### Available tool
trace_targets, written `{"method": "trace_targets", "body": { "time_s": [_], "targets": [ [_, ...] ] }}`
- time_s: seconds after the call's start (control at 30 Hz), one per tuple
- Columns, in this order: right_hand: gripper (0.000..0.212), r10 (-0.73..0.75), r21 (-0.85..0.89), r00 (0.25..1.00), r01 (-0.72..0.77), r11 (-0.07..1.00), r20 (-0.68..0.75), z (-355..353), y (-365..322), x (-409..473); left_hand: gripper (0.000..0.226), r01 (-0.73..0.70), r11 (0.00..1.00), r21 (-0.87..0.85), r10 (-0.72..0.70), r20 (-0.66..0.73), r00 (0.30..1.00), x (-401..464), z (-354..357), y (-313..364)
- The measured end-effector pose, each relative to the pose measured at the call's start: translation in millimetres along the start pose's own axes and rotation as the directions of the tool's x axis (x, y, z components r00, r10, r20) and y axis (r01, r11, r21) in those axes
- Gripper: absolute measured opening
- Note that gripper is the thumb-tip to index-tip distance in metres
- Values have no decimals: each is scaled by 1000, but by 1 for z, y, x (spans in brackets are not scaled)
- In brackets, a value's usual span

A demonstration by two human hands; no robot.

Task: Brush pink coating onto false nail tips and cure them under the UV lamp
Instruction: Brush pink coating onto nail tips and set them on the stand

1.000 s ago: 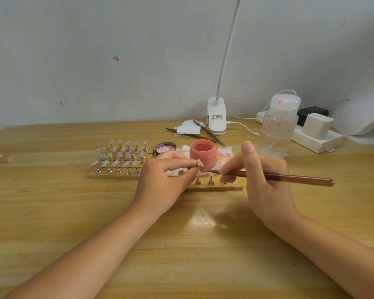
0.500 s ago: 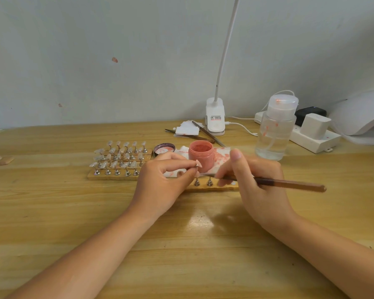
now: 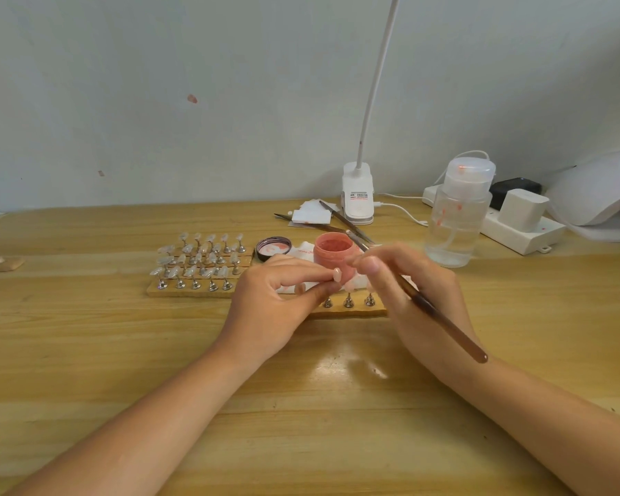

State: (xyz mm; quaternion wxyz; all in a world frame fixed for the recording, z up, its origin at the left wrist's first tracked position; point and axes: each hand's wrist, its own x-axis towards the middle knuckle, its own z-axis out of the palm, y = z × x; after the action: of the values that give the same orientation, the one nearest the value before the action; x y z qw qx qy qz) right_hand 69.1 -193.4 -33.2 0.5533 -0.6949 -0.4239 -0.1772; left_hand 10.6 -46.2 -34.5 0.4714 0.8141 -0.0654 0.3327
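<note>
Two hands meet over the tabletop [image 3: 86, 352], just in front of an open pink jar [image 3: 334, 257]. The left hand [image 3: 276, 298] lies knuckles up, its thumb and forefinger pinching a small nail tip [image 3: 337, 274] held close beside the jar. The right hand [image 3: 416, 298] grips a brown brush [image 3: 441, 318] between thumb and curled fingers [image 3: 371, 266]; the handle slants down and right past the wrist, while the bristle end is hidden near the jar mouth. Half a second earlier the brush lay nearly level, pointing toward the nail tip; now it is swung steeply, its working end raised to the jar. The left hand has barely shifted. Behind the hands a wooden board [image 3: 194, 291] carries rows of tips on metal stands [image 3: 201, 261], with a jar lid [image 3: 273, 247] beside it. A clear pump bottle [image 3: 457, 216] stands to the right, a power strip [image 3: 516, 230] behind it, and the white UV lamp [image 3: 595, 195] sits at the far right edge, a clip lamp [image 3: 358, 196] behind the jar
</note>
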Motion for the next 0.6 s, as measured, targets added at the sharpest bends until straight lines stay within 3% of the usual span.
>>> {"method": "trace_targets", "body": {
  "time_s": [0.03, 0.27, 0.43, 0.6],
  "targets": [
    [5, 0, -27, 1000, 0, 1000, 19, 0, 1, 0, 16, 0, 1000, -2, 0, 6, 1000, 0, 0, 0],
    [42, -60, -132, 997, 65, 989, 44, 5, 5, -1, 19, 12, 1000, 17, -13, 30, 999, -1, -1, -2],
    [36, -73, -119, 997, 76, 990, 35, 3, 5, -2, 13, -12, 1000, 22, 11, 47, 999, -1, 0, 0],
    [38, -51, -140, 999, 49, 989, -6, -4, 4, 1, 27, 14, 1000, 24, -15, 82, 997, -1, 0, 1]
  ]
}}
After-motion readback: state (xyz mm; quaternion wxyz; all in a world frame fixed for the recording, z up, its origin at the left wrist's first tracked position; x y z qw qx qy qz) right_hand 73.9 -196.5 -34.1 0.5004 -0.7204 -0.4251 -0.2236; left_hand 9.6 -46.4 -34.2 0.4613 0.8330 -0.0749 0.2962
